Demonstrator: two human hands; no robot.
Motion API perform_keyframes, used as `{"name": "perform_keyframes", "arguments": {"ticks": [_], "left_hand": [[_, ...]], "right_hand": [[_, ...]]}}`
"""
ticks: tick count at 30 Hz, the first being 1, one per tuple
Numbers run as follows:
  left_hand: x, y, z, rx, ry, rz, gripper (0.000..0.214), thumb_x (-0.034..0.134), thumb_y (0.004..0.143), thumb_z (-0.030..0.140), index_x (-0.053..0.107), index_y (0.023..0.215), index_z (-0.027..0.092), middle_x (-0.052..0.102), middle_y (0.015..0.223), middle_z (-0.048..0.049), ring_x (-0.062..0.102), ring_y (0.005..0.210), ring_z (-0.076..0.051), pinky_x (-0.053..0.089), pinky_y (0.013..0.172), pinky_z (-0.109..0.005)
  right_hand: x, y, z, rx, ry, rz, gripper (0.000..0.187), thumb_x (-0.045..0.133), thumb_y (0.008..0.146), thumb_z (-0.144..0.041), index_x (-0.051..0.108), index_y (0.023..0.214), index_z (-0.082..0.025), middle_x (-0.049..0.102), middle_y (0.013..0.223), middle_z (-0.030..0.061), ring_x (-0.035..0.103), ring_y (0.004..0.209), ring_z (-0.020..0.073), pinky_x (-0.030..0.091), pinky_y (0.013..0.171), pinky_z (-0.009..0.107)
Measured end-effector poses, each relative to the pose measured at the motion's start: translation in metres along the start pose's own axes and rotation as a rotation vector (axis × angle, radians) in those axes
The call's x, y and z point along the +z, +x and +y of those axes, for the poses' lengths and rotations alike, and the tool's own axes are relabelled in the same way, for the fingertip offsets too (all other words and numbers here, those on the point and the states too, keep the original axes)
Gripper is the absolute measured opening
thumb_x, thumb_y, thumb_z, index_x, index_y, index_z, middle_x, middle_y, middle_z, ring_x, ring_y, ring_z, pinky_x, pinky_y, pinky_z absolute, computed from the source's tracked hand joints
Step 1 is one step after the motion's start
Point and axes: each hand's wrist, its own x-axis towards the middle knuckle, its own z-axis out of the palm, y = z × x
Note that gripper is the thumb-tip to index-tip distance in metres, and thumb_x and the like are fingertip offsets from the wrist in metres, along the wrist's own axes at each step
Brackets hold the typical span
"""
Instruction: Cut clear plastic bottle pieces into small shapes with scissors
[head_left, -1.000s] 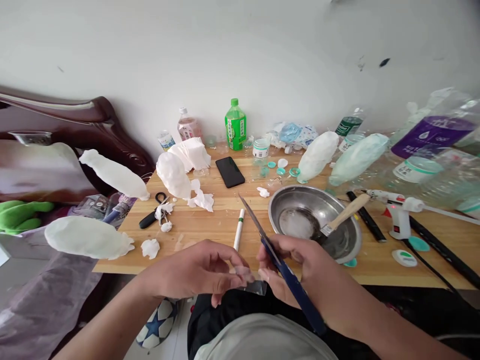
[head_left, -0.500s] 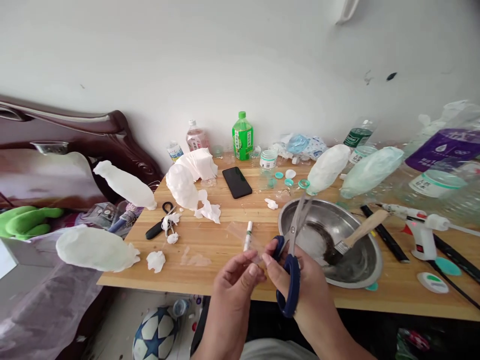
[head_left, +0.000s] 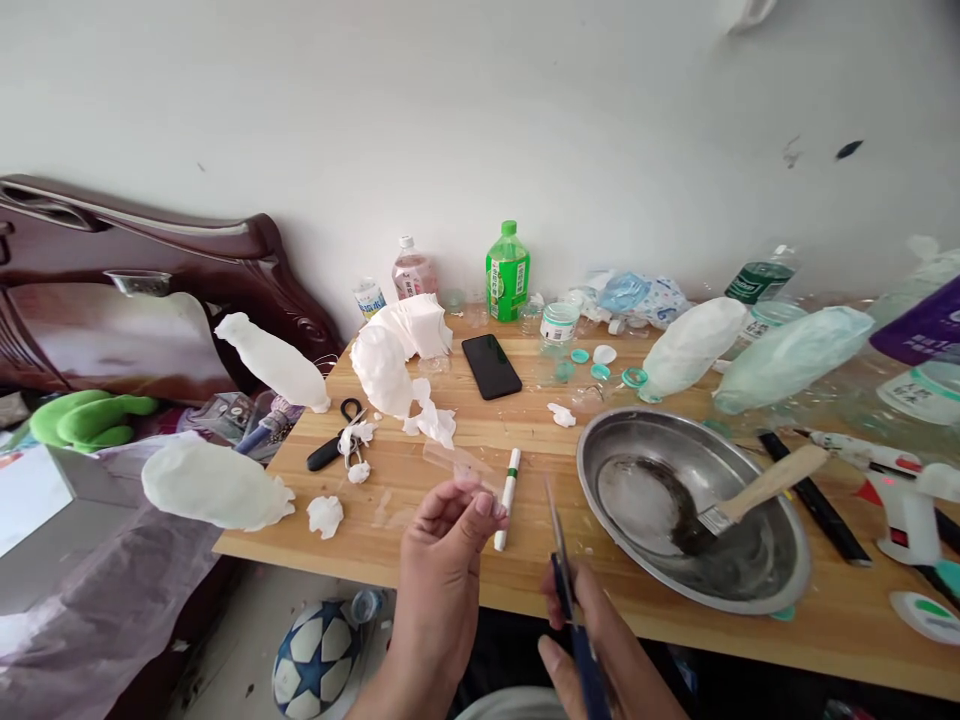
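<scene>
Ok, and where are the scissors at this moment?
In the head view, the scissors are low and just right of centre in the right hand, blades pointing away, between the white marker and the steel basin.

Left hand (head_left: 448, 548) pinches clear plastic (head_left: 459, 459) — right hand (head_left: 604, 622) holds blue-handled scissors (head_left: 567, 590).
</scene>
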Motion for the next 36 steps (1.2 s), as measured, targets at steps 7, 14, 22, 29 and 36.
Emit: {"name": "perform_keyframes", "arguments": {"ticks": [7, 14, 22, 29, 36], "left_hand": [[0.004, -0.005, -0.009, -0.046, 0.015, -0.055, 0.015, 0.085, 0.066, 0.021, 0.075, 0.076, 0.018, 0.073, 0.075, 0.0003, 0.064, 0.068, -0.007, 0.053, 0.069, -0.015], [0.010, -0.011, -0.017, -0.030, -0.030, 0.035, 0.020, 0.089, 0.058, 0.021, 0.074, 0.071, 0.019, 0.074, 0.075, 0.0007, 0.066, 0.071, -0.008, 0.053, 0.072, -0.015], [0.015, -0.012, -0.018, -0.022, -0.002, 0.070, 0.023, 0.090, 0.055, 0.021, 0.075, 0.072, 0.018, 0.075, 0.073, -0.0001, 0.065, 0.066, -0.008, 0.053, 0.069, -0.016], [0.015, -0.015, -0.018, -0.051, 0.007, 0.040, 0.022, 0.089, 0.059, 0.022, 0.075, 0.075, 0.018, 0.074, 0.072, 0.0000, 0.064, 0.064, -0.008, 0.053, 0.068, -0.017], [0.015, -0.020, -0.023, -0.070, 0.107, -0.026, 0.018, 0.086, 0.064, 0.024, 0.075, 0.076, 0.017, 0.072, 0.070, 0.0002, 0.061, 0.065, -0.008, 0.050, 0.068, -0.018]], "right_hand": [[-0.005, 0.005, -0.001, 0.046, -0.139, -0.136, 0.021, 0.053, 0.071, -0.020, 0.047, 0.091, -0.022, 0.059, 0.088, 0.0034, 0.057, 0.080, 0.0193, 0.045, 0.074, 0.032], [-0.007, 0.004, -0.006, 0.082, -0.232, -0.089, 0.018, 0.050, 0.071, -0.018, 0.050, 0.089, -0.022, 0.060, 0.085, 0.0037, 0.056, 0.078, 0.0200, 0.042, 0.070, 0.031], [-0.010, 0.003, -0.006, 0.099, -0.287, -0.039, 0.012, 0.050, 0.071, -0.020, 0.051, 0.082, -0.023, 0.061, 0.075, 0.0010, 0.057, 0.071, 0.0194, 0.040, 0.064, 0.030], [-0.016, 0.005, -0.005, 0.084, -0.372, -0.002, 0.002, 0.052, 0.075, -0.024, 0.052, 0.077, -0.024, 0.060, 0.066, -0.0017, 0.055, 0.061, 0.0178, 0.038, 0.060, 0.029], [-0.021, 0.002, -0.002, 0.077, -0.259, -0.108, 0.018, 0.051, 0.073, -0.019, 0.052, 0.091, -0.022, 0.064, 0.086, 0.0022, 0.061, 0.078, 0.0183, 0.045, 0.070, 0.028]]}}
